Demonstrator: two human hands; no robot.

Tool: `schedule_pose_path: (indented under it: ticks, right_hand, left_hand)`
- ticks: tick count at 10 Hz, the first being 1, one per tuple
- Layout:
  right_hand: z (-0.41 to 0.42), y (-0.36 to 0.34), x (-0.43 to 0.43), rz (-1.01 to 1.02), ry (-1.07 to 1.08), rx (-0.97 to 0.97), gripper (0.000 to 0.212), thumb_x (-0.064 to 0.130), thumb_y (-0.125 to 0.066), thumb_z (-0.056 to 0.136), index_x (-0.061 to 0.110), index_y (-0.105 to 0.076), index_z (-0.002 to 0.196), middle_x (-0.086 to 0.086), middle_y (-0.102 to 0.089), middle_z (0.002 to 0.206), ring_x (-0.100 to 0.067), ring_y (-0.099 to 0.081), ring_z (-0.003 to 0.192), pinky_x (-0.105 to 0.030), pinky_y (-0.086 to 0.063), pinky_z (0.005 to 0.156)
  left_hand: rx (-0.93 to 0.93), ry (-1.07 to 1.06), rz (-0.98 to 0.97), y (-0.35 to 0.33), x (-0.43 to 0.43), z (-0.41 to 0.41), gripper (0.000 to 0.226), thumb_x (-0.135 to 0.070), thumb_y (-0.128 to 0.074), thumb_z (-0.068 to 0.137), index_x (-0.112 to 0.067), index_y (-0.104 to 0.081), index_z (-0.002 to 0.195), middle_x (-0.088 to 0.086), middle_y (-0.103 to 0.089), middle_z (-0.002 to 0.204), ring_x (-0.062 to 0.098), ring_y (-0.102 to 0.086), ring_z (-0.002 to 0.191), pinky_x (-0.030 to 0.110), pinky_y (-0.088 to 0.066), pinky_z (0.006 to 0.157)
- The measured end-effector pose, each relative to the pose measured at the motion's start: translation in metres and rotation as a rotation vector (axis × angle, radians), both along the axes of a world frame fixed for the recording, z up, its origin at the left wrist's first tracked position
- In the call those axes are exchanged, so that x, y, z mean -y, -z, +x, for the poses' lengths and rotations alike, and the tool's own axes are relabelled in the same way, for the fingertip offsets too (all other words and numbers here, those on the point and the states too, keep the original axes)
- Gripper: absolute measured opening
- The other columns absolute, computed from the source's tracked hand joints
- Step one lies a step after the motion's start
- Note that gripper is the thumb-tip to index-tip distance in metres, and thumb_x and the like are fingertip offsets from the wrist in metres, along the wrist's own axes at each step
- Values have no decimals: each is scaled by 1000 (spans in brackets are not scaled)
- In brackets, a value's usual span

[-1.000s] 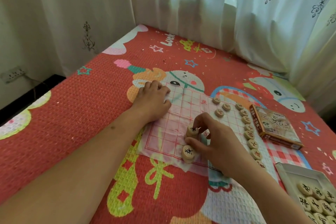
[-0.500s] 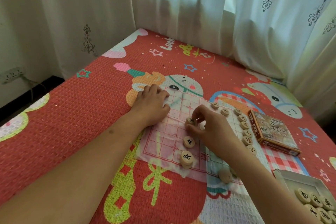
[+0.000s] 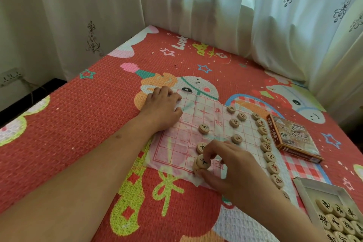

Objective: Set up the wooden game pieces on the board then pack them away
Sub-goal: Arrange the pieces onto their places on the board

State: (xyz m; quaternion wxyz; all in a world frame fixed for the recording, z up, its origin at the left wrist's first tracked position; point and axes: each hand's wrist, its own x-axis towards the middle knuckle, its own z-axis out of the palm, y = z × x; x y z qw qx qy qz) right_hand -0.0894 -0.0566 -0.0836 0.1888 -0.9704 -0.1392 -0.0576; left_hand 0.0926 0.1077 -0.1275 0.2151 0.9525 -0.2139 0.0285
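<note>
Set-up phase, partially complete. The board (image 3: 182, 139) is a thin paper sheet with a red grid, lying flat on the red patterned mat (image 3: 78, 124). A line of wooden discs (image 3: 266, 147) runs along the board's right edge, and four more (image 3: 236, 138) stand just inside it, so that side looks close to finished. The left side is sparse: one disc (image 3: 203, 128) near mid-board, a second (image 3: 201, 147) nearer the person, and a third at the near-left edge. The right hand (image 3: 233, 167) pinches this third piece (image 3: 203, 161) between thumb and curled fingertips. The piece sits at board level and appears to overlap another disc beneath it; whether it is stacked or merely tilted cannot be determined. The left hand (image 3: 163, 108) rests on the far-left corner of the sheet, fingers loosely bent, gripping nothing — judged to be steadying the paper. The white tray (image 3: 303, 196) at lower right holds many unplaced discs, so most of the left side remains to be filled. The printed box (image 3: 292, 135) lies beside the board's right edge. Packing away has not yet begun — it depends on completing the layout.
</note>
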Motion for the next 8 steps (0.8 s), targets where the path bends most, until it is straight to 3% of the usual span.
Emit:
schedule_pose_path:
  ticks: [2, 4, 6, 8]
  right_hand:
    - [49, -22, 11, 79, 141, 139, 18, 38, -69, 83, 27, -56, 88, 19, -62, 82, 5, -58, 84, -9, -45, 70]
    - [128, -1, 31, 33, 282, 85, 21, 34, -71, 85, 23, -56, 95, 8, -65, 89, -10, -61, 84, -38, -56, 75]
    - [141, 7, 31, -87, 297, 41, 24, 33, -75, 82, 22, -58, 96, 4, -67, 96, -15, -62, 92, -37, -54, 77]
    - [166, -1, 40, 25, 375, 112, 26, 33, -77, 80, 19, -61, 95, 1, -70, 99, -14, -64, 95, -39, -56, 81]
  left_hand:
    - [-6, -5, -10, 0, 1, 2, 44, -39, -42, 97, -24, -44, 138, 3, -34, 140, 24, -26, 131, 39, -22, 110]
    - [-3, -4, -30, 0, 0, 2, 43, -38, -43, 97, -24, -44, 138, 2, -34, 140, 23, -26, 131, 39, -22, 110]
    - [4, -4, -36, 1, 1, 2, 43, -38, -43, 97, -24, -44, 138, 2, -34, 139, 23, -26, 131, 39, -23, 110]
    - [10, -8, -39, 2, 1, 3, 43, -39, -43, 97, -25, -44, 137, 1, -34, 139, 22, -27, 131, 38, -23, 110]
